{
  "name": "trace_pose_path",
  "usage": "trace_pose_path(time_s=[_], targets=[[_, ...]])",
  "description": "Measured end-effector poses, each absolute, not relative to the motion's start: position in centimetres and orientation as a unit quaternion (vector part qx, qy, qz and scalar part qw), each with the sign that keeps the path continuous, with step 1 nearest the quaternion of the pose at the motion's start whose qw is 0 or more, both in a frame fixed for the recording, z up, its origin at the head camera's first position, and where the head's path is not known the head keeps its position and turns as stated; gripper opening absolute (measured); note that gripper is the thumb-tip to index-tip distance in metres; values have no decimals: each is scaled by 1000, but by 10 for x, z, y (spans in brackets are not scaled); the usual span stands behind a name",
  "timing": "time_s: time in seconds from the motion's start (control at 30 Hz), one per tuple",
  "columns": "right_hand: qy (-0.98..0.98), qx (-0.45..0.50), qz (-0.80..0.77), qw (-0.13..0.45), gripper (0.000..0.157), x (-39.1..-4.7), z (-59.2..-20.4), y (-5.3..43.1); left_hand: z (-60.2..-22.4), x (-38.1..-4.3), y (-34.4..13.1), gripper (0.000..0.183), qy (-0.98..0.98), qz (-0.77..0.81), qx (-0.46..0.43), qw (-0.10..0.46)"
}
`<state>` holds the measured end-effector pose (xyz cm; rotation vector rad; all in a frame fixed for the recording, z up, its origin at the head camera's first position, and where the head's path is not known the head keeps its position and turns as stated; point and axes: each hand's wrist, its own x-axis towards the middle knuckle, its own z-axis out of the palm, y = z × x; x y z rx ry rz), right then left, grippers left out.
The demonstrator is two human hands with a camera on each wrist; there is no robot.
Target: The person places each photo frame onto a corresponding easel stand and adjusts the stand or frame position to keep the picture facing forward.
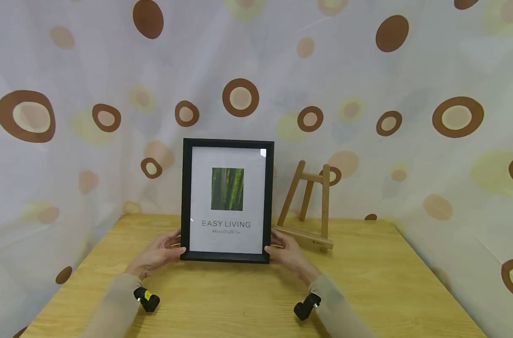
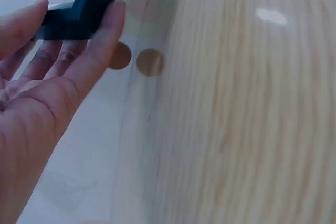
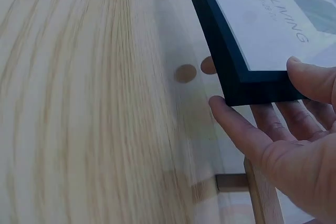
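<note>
A black picture frame [image 1: 228,258] is held upright between both hands, its front toward me. Behind its glazing is a white sheet with a green bamboo picture and the words "EASY LIVING". My left hand [image 1: 157,253] grips the lower left side, thumb on the front edge and fingers behind. On the opposite lower side, my right hand [image 1: 288,253] grips in the same way; the right wrist view shows its thumb on the frame's [image 3: 257,90] front border. Just right of the frame stands a small wooden easel [image 1: 325,202], partly behind the right hand.
The wooden table [image 1: 222,300] spreads below the hands and reaches back to a hanging white sheet [image 1: 256,56] printed with brown, peach and yellow spots. This sheet also encloses the left and right sides. A small black camera [image 1: 146,299] sits on each wrist.
</note>
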<state>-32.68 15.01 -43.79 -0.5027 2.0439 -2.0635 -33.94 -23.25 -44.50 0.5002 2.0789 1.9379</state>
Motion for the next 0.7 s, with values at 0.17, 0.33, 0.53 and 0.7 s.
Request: trace_pose_path(time_s=[0.17, 0.33, 0.53, 0.7], targets=[[703, -163, -690, 58, 60, -328, -436, 163, -442, -346, -215, 76, 723, 665, 155, 107], [705, -144, -693, 49, 60, -331, -434, 177, -437, -352, -197, 76, 732, 656, 158, 93], [705, -113, -699, 33, 60, -332, -431, 189, -437, -360, -180, 72, 725, 661, 174, 90], [696, -102, -710, 26, 59, -333, -431, 201, -434, -363, -168, 73, 726, 657, 183, 90]])
